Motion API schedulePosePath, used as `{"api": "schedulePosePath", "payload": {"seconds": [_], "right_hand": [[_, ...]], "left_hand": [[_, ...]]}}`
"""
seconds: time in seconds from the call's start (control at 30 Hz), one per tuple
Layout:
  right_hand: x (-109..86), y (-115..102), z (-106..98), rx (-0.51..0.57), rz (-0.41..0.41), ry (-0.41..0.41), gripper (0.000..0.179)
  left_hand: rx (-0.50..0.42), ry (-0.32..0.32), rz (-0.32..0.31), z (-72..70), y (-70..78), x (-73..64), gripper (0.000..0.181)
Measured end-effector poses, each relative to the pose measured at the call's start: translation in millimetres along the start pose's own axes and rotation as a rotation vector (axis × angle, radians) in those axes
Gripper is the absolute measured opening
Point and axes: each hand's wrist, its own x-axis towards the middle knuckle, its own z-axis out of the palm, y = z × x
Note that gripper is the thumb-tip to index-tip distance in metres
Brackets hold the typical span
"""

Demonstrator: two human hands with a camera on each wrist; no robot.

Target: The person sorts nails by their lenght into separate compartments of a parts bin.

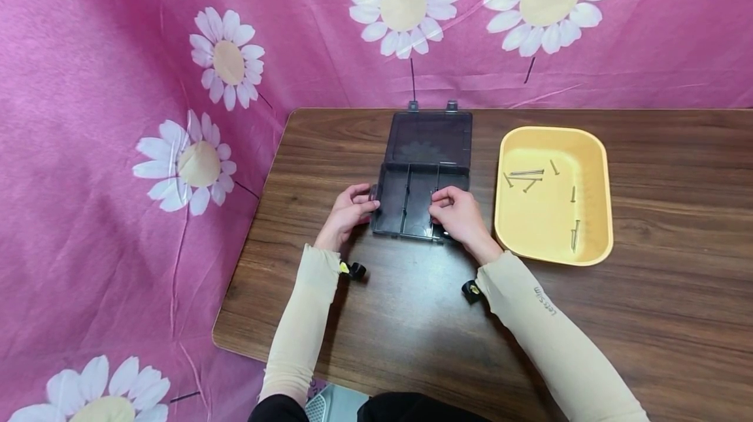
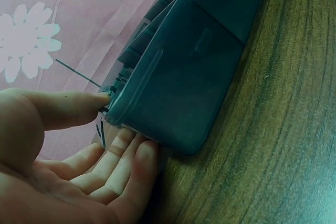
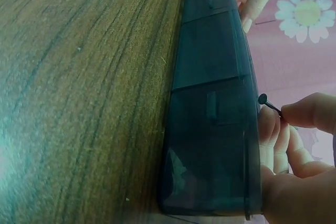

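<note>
A dark see-through organizer box (image 1: 391, 221) lies on the table with its hinged lid (image 1: 431, 138) folded back. Dividers split it into three long compartments. At its left end, my left hand (image 1: 348, 214) grips the side, thumb on the rim and fingers around the lower edge, as the left wrist view shows. My right hand (image 1: 459, 214) is over the right part of the box, overlapping the right compartment. Between thumb and fingertips it pinches a thin metal nail (image 3: 270, 104) with a flat round head, at rim height in the right wrist view.
To the right of the box stands a yellow tray (image 1: 601, 213) holding several loose nails (image 1: 525, 172) of differing lengths. The wooden table (image 1: 412, 317) meets a pink flowered cloth (image 1: 329, 49) at its back and left edges.
</note>
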Motion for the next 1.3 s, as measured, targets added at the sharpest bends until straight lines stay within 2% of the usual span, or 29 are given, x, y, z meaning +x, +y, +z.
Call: {"api": "schedulePosePath", "payload": {"seconds": [0.4, 0.8, 1.3], "right_hand": [[-1.3, -2.0, -0.7, -0.024, 0.018, 0.012, 0.024], [-3.8, -4.5, -6.4, -0.047, -0.016, 0.043, 0.026], [-12.3, -21.7, -34.3, 0.005, -0.097, 0.059, 0.020]], "left_hand": [[-0.004, -0.004, 0.001, 0.5, 0.1, -0.7, 0.054], [0.010, -0.003, 0.002, -0.1, -0.3, -0.3, 0.055], [0.018, -0.003, 0.000, 1.0, -1.4, -1.1, 0.054]]}}
